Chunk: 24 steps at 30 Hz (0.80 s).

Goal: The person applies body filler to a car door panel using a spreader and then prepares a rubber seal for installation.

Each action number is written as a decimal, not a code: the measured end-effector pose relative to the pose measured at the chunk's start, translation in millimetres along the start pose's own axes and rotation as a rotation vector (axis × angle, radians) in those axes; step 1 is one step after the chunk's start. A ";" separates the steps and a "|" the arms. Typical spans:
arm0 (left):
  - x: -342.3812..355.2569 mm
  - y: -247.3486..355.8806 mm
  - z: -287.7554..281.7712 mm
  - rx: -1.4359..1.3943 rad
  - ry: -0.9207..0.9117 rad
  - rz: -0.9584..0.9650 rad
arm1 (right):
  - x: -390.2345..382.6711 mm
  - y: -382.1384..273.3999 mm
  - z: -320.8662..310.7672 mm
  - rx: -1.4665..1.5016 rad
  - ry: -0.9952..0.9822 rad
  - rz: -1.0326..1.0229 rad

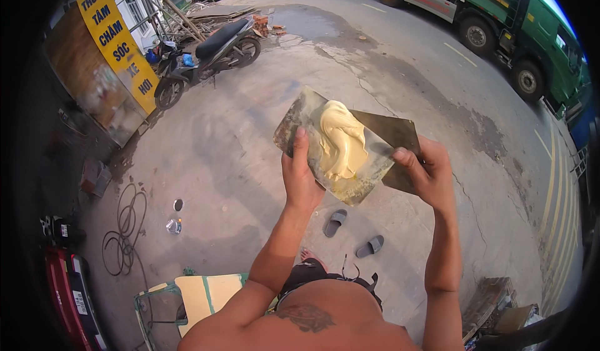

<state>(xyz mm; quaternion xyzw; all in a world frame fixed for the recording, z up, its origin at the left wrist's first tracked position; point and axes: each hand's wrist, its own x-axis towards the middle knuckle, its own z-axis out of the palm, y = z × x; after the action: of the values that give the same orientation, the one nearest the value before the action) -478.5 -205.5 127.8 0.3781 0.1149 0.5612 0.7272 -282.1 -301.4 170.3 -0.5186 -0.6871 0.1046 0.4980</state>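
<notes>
My left hand (304, 179) is closed on a flat, smeared mixing board (365, 179), its thumb on top and its fingers hidden underneath. A thick, glossy heap of pale yellow putty (342, 142) lies on the board's middle. On the right, my right hand (431, 171) grips a dark, flat spreader (397, 132), thumb on the upper face and fingers mostly behind it. Part of the spreader is hidden behind the board's right side. Both sheets are held up in front of me, above the concrete ground.
Grey slippers (335, 223) lie on the ground below my hands. A yellow panel with green edging (212, 293) stands at the lower left, near a coiled hose (125, 232) and a red car (67, 295). Farther off are a motorbike (209, 54) and a green truck (500, 26).
</notes>
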 end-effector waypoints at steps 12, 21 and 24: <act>8.0 28.0 -116.2 -0.495 -0.076 -0.159 | 108.1 40.4 236.8 1.469 -0.111 0.844; -15.2 1.2 -73.8 -0.168 0.556 -0.138 | 105.2 77.5 267.8 1.588 -0.225 0.893; -17.8 23.1 -85.8 -0.082 0.686 0.037 | 81.3 87.8 234.9 1.577 -0.882 0.816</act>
<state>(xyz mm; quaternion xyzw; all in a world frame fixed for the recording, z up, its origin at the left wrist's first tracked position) -552.2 -183.5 80.0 0.1400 0.3232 0.6727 0.6507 -412.2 -108.8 45.9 -0.1505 -0.3135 0.8791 0.3260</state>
